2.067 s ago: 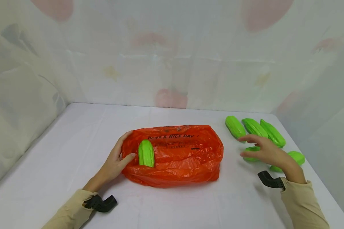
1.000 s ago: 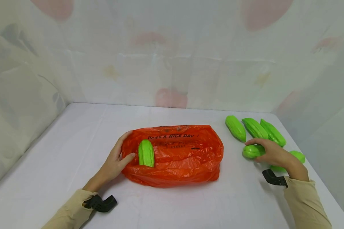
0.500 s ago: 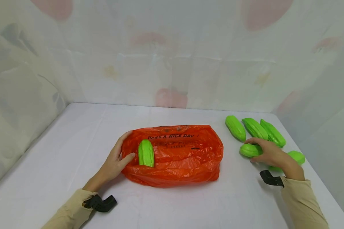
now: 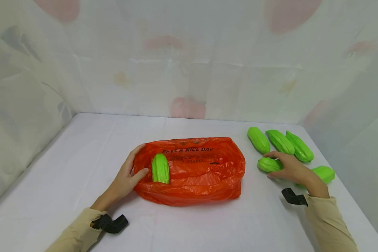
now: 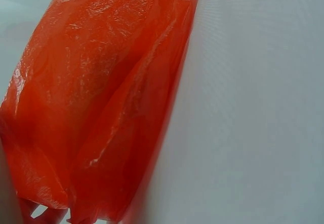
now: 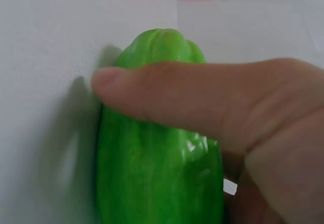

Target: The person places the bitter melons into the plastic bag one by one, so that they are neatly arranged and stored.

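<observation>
A red plastic bag (image 4: 195,176) lies with its mouth spread wide in the head view, lettering on its inner back wall. My left hand (image 4: 125,177) holds the bag's left rim, thumb over the edge and fingers behind. Inside the bag at the left rests a bright green ridged gourd (image 4: 160,168). Right of the bag, my right hand (image 4: 290,170) grips another green gourd (image 4: 267,164), which sits low over the table. In the right wrist view the thumb (image 6: 167,87) crosses that gourd near its end; most other fingers are hidden. Red film (image 5: 91,82) fills much of the left wrist view.
Beyond my right hand lie three more gourds: one nearest the bag (image 4: 258,140), a middle gourd (image 4: 280,141) and a pointed gourd (image 4: 300,147). Another gourd (image 4: 323,174) is partly covered by my right wrist. A patterned sheet (image 4: 189,70) walls the white table's back.
My right hand came down onto the gourd, took hold of it, and has shifted it left toward the bag. The left hand and the bag have stayed in place.
</observation>
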The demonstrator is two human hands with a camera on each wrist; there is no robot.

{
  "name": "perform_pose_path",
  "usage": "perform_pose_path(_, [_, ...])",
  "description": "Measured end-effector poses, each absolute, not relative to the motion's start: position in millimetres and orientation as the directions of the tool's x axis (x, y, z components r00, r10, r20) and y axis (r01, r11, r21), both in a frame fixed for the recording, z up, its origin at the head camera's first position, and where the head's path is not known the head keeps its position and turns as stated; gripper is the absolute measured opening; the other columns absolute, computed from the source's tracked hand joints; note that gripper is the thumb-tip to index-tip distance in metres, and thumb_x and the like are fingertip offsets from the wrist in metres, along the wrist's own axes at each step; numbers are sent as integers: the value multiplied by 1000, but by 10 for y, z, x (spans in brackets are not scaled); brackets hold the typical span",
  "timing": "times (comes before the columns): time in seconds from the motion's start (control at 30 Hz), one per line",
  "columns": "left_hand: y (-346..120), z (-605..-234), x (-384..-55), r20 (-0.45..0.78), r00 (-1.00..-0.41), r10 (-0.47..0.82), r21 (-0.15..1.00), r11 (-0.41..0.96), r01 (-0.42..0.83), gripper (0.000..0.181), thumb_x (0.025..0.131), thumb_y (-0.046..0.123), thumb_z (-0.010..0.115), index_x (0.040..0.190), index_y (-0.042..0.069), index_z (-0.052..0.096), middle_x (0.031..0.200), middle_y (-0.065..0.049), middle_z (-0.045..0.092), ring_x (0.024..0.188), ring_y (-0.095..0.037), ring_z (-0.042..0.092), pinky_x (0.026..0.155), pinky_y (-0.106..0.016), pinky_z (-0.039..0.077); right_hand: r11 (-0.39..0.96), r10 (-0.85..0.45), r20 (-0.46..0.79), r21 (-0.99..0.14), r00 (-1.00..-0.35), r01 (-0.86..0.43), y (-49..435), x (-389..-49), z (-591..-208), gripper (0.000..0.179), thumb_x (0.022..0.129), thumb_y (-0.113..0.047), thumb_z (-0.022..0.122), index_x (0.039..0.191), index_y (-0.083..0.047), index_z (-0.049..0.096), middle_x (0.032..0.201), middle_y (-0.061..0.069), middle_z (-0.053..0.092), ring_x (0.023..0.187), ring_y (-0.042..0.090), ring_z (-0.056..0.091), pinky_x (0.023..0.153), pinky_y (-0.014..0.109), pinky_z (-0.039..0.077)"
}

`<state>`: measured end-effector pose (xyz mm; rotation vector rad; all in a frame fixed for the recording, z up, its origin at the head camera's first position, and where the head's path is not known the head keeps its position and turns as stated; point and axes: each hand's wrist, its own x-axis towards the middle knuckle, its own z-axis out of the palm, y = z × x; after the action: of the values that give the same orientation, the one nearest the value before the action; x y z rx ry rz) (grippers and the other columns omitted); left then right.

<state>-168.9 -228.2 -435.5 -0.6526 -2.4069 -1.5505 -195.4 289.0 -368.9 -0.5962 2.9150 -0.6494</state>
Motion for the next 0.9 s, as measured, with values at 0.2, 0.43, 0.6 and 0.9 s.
perform_pose_path(0.2, [-2288, -4367, -1694, 411, -872, 265, 802, 348, 485, 73, 94, 0, 57, 157, 15, 25, 150, -16, 41, 132, -15, 45, 105, -8, 33, 833, -390, -36, -439, -920, -336, 2873, -1954, -3682, 68, 77, -25, 85, 134, -2, 55, 130, 26, 60, 121, 47, 54, 96, 61, 44])
perform_pose_path(0.43, [-2278, -4357, -1686, 400, -881, 251, 813, 347, 468, 73, 93, 0, 59, 156, 16, 26, 151, -15, 41, 133, -22, 45, 105, -8, 33, 840, -378, -96, -453, -921, -298, 2942, -1921, -3639, 72, 78, -27, 83, 138, -4, 52, 132, 27, 58, 123, 47, 53, 95, 60, 46])
perform_pose_path(0.6, [-2273, -4356, -1684, 404, -880, 251, 813, 343, 471, 74, 92, 0, 59, 156, 15, 26, 151, -15, 41, 132, -24, 46, 104, -8, 34, 846, -379, -107, -443, -919, -298, 2965, -1908, -3621, 70, 79, -26, 82, 138, -5, 52, 132, 28, 58, 122, 47, 53, 94, 60, 47])
perform_pose_path(0.9, [-2281, -4361, -1688, 408, -877, 255, 811, 340, 477, 73, 93, -1, 58, 157, 16, 25, 152, -14, 40, 133, -20, 45, 105, -8, 34, 846, -374, -101, -444, -922, -295, 2918, -1904, -3601, 70, 79, -32, 83, 138, -7, 53, 130, 27, 60, 119, 46, 56, 91, 59, 48])
